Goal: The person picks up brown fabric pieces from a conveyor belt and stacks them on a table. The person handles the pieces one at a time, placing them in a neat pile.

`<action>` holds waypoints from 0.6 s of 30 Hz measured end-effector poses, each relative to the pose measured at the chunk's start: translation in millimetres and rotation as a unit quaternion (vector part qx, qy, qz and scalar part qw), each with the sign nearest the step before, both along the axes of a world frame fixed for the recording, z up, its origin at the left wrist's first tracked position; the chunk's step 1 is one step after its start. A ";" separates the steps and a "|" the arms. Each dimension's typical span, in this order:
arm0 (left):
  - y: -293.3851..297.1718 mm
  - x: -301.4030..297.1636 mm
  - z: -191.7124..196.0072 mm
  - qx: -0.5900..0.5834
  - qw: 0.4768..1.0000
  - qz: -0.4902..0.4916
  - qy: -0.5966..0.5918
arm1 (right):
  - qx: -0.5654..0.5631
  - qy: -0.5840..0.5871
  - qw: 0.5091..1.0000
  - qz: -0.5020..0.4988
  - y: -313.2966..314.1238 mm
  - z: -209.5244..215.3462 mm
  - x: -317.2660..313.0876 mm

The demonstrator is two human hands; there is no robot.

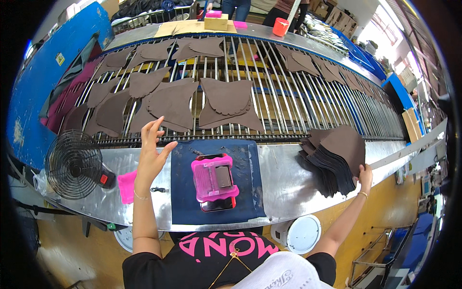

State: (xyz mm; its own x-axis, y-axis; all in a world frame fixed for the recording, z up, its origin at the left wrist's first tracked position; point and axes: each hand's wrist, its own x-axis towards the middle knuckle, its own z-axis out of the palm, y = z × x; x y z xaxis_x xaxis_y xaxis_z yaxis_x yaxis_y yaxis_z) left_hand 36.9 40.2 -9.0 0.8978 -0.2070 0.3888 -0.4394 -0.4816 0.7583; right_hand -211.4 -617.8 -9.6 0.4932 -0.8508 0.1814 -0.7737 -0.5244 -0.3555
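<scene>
My left hand (155, 151) is raised at the front edge of the roller rack, its fingers apart and nothing in them. It is close to a brown cut piece (175, 103) lying on the rods. Over at the right, my right hand (366, 177) pinches the lower edge of a brown cut piece (347, 143) on top of a stack of dark pieces (329, 173). Between my hands, a dark blue mat (185, 192) lies on the metal table. On it rests a bright pink holder (204, 180) with a small grey-brown block, above a red-edged, phone-like device (219, 204).
A round black fan (74, 164) stands at the left beside a pink cloth (127, 187) and a short black cable (159, 190). More brown pieces lie on the metal rods (269, 91). A red cup (280, 27) and a person (236, 7) are at the far side. White buckets (303, 233) stand below.
</scene>
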 end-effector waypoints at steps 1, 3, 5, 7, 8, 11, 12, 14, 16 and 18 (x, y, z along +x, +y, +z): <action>-4.4 1.5 2.1 -0.005 1.000 -0.016 -0.006 | -0.040 -0.036 0.999 0.007 8.6 6.8 0.9; -12.7 1.8 8.7 -0.009 0.999 -0.040 -0.020 | -0.050 -0.107 0.992 0.046 64.1 44.9 20.4; -28.2 1.3 15.3 -0.028 0.995 -0.090 -0.021 | -0.053 -0.167 0.980 0.092 120.8 85.5 29.7; -44.8 0.2 21.0 -0.042 0.989 -0.143 -0.019 | 0.040 -0.260 0.958 0.115 161.6 100.4 44.8; -53.7 -0.8 22.0 -0.055 0.985 -0.162 -0.016 | 0.085 -0.306 0.940 0.125 181.7 102.9 54.6; -70.7 -4.9 21.5 -0.086 0.977 -0.193 0.015 | 0.121 -0.423 0.878 0.190 252.4 87.7 95.8; -73.5 -7.0 21.7 -0.130 0.969 -0.202 0.057 | 0.152 -0.398 0.875 0.228 272.0 82.7 103.0; -66.4 -4.0 18.2 -0.213 0.933 -0.243 0.160 | 0.233 -0.383 0.836 0.317 303.1 62.6 114.9; -47.3 -3.7 24.6 -0.248 0.913 -0.214 0.243 | 0.317 -0.388 0.766 0.404 327.8 42.1 125.9; -2.6 5.1 17.3 -0.249 0.915 -0.209 0.239 | 0.387 -0.384 0.697 0.465 353.7 34.3 136.9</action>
